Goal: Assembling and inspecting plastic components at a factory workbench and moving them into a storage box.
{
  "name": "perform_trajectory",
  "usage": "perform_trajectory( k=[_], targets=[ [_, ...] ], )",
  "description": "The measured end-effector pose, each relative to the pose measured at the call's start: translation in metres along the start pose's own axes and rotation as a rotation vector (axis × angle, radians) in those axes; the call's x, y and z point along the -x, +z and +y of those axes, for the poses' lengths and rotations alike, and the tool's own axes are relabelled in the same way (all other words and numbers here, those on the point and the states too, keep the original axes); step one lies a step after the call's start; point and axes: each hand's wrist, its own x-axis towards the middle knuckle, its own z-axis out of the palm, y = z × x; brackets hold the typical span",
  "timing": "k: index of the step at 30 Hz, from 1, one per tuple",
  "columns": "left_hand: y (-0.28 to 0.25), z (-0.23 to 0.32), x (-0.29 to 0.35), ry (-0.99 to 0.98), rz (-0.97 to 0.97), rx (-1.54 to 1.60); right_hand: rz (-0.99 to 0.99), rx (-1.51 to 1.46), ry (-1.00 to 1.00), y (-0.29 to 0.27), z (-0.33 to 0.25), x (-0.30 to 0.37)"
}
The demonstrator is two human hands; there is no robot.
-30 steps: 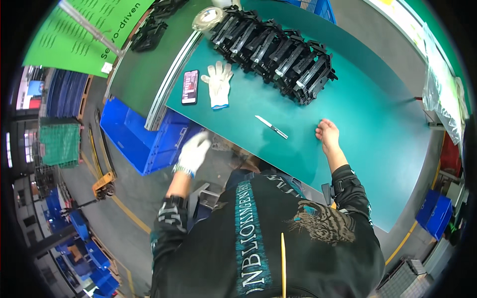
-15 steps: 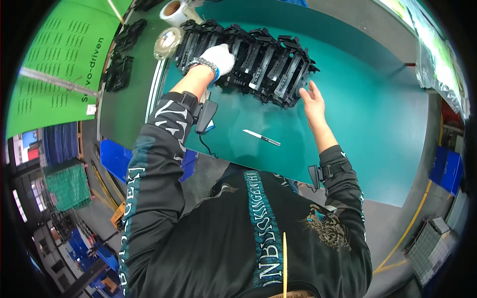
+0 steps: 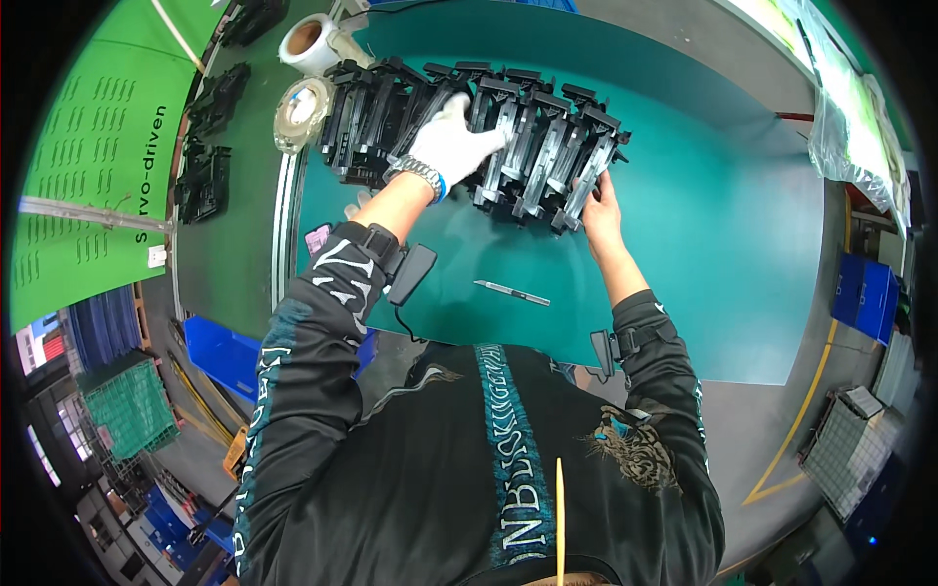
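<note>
A row of several black plastic frame-like parts [image 3: 552, 156] stands side by side on the green tabletop, the ones at the right leaning. My left hand [image 3: 455, 143], in a white glove, reaches over the middle of the row. Its thumb and fingers are apart, pressed against parts there; some fingertips are hidden among them. Bare and curved round the row's right end, my right hand [image 3: 601, 210] presses the outermost part, its fingertips partly behind it. The right-hand group sits between my two hands. Nearer to me lies a utility knife [image 3: 512, 292].
A roll of clear tape [image 3: 302, 114] and a white roll [image 3: 307, 41] stand left of the row. More black parts [image 3: 204, 181] lie on the dark strip beyond a metal rail [image 3: 283, 220]. A phone [image 3: 318, 238] lies near my left forearm.
My left hand has moved right along the row, and my right hand has closed in against its right end. The right-hand parts now stand apart from the left-hand ones.
</note>
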Motion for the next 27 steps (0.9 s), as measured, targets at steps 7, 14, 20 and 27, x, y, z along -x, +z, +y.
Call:
perform_trajectory(
  k=[7, 14, 20, 27],
  targets=[
    [-0.009, -0.01, -0.01, 0.046, -0.009, -0.171, -0.007, 0.039, 0.076, 0.004, -0.027, 0.004],
    [-0.013, -0.002, -0.009, 0.024, 0.001, -0.152, 0.007, 0.091, 0.105, 0.008, -0.033, 0.007],
    [-0.019, -0.011, -0.012, 0.084, 0.034, -0.242, -0.032, -0.042, 0.168, 0.011, -0.054, 0.014],
    [-0.045, -0.051, -0.029, -0.013, 0.178, -0.293, 0.029, -0.002, 0.089, 0.008, -0.026, 0.002]
  ],
)
